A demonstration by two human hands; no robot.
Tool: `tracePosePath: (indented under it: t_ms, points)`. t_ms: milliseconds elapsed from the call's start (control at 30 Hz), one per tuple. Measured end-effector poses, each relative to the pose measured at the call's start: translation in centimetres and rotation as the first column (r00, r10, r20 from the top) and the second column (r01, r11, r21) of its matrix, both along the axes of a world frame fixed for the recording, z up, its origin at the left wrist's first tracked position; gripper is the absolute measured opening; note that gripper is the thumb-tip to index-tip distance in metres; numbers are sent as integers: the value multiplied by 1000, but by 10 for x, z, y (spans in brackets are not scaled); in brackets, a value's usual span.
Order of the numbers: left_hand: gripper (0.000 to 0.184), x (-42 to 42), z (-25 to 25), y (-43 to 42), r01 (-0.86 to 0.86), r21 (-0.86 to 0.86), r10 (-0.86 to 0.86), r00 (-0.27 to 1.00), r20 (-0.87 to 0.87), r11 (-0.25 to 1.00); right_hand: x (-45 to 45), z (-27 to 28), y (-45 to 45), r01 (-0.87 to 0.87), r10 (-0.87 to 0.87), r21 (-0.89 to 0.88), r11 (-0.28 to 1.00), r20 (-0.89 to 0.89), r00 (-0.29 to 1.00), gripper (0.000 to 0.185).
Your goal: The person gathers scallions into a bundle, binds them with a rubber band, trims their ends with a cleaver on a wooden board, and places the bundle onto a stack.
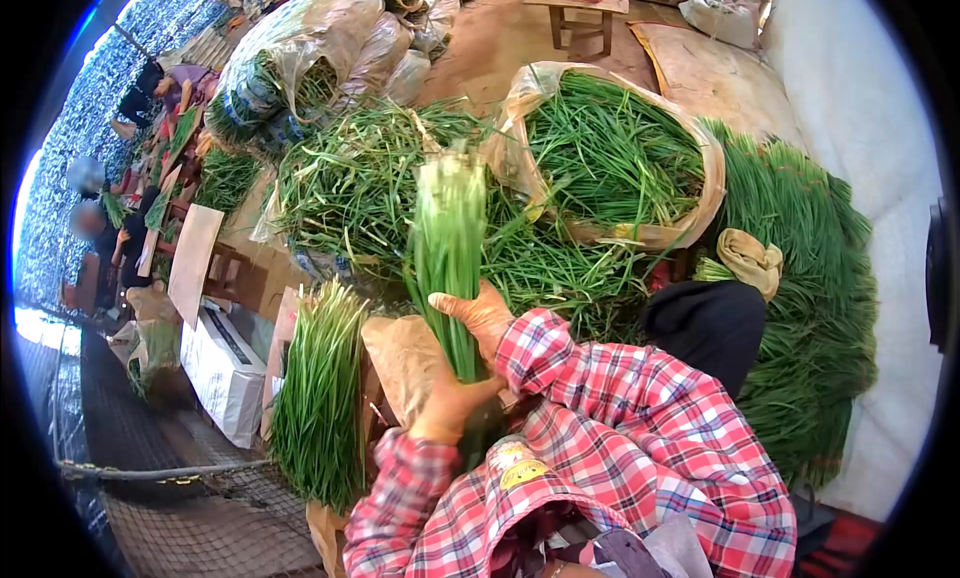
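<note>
A bunch of garlic chives (450,248) stands nearly upright in front of my chest, its pale cut ends at the top and slightly blurred. My right hand (482,318) wraps round the middle of the bunch, thumb across the front. Lower down, my left hand (452,403) grips the leafy part, and the leaf tips run down past it towards my plaid shirt. Beside my left hand lies a brown sheet-like piece (405,363). To the left of it rests a thick stack of chives (322,403), pale ends away from me.
A plastic-lined basket of loose chives (610,153) stands ahead on the right. Loose leaves (350,183) are heaped in front of me. Long rows of chives (810,308) lie along the right wall. Plastic-wrapped bundles (300,58) and other people are at the far left. A net (220,523) hangs lower left.
</note>
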State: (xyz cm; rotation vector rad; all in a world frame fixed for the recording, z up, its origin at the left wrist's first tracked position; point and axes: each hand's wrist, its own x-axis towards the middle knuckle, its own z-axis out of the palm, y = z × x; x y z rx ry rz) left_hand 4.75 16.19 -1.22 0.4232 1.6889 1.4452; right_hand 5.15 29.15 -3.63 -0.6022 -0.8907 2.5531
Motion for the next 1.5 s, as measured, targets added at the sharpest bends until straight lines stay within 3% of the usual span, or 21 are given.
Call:
tracePosePath:
  t_ms: [133, 167, 233, 300, 333, 367, 567, 633, 700, 733, 767, 833, 933, 1067, 1200, 1233, 1300, 1367, 1433, 1467, 1500]
  points:
    - [31, -4, 7, -7, -32, -63, 44, 978, 205, 998, -2, -2, 23, 41, -37, -43, 998, 87, 996, 84]
    - [22, -8, 12, -12, -4, -11, 6, 970, 244, 1000, -3, -1, 36, -3, -26, 88, 996, 326, 945, 88]
    - [18, -17, 13, -24, 10, -86, 9, 977, 214, 996, -11, -24, 62, -41, -112, 407, 912, 345, 932, 86]
    - [16, -23, 17, -34, 127, -98, -86, 935, 343, 987, -5, -20, 79, -128, -111, 483, 866, 436, 893, 84]
    - [16, -21, 25, -37, 103, -90, -67, 939, 338, 991, -8, -31, 87, 9, -124, 331, 943, 327, 937, 55]
    - [17, -25, 20, -47, 104, -102, -62, 933, 354, 989, -4, -33, 91, 44, -171, 362, 931, 326, 930, 44]
    - [19, -28, 28, -78, 82, -117, -23, 899, 437, 990, 9, -11, 134, 271, -383, 293, 917, 451, 806, 25]
    - [13, -29, 28, -92, 36, -81, 5, 893, 450, 996, 25, -46, 185, 375, -373, 22, 927, 177, 911, 20]
    - [15, -30, 28, -99, 34, -99, 12, 902, 431, 994, 44, -34, 206, 317, -365, 217, 923, 236, 901, 20]
    - [17, -29, 29, -101, 22, -119, 26, 920, 391, 993, 42, 2, 196, 55, -204, 309, 949, 475, 856, 23]
    - [18, -29, 30, -101, 11, -135, 37, 936, 349, 991, 39, -12, 189, -74, -138, 519, 852, 358, 923, 32]
    - [21, -28, 31, -96, 19, -118, 24, 935, 353, 993, 29, 19, 159, -419, 151, 556, 718, 464, 873, 55]
    - [19, -30, 27, -93, 81, -117, -38, 942, 334, 990, 6, 11, 113, -623, 424, 429, 654, 474, 771, 52]
    - [16, -26, 26, -96, 64, -117, -23, 945, 326, 991, 4, 8, 102, -229, 148, 261, 938, 296, 943, 25]
    - [20, -30, 17, -112, 35, -92, 1, 931, 365, 995, 13, -13, 163, 98, -151, 218, 971, 238, 959, 21]
    - [20, -31, 12, -116, 31, -94, 6, 928, 373, 995, 22, -31, 180, 119, -197, 303, 946, 241, 950, 28]
    - [23, -34, 5, -124, 7, 1, -7, 894, 447, 1000, 26, -18, 180, -381, -38, 494, 781, 647, 761, 31]
    - [22, -33, 5, -123, 16, 9, -18, 908, 418, 1000, 40, -17, 158, -506, 232, 655, 561, 462, 856, 35]
    - [22, -33, 8, -120, 2, 24, -11, 924, 383, 1000, 45, -4, 125, -610, 466, 691, 388, 424, 777, 47]
    - [23, -36, 3, -124, 32, 44, -47, 918, 395, 999, 50, 18, 95, -646, 463, 724, 244, 499, 733, 52]
    - [23, -35, 4, -123, 28, 36, -40, 918, 395, 999, 48, 5, 75, -516, 414, 847, -124, 517, 749, 54]
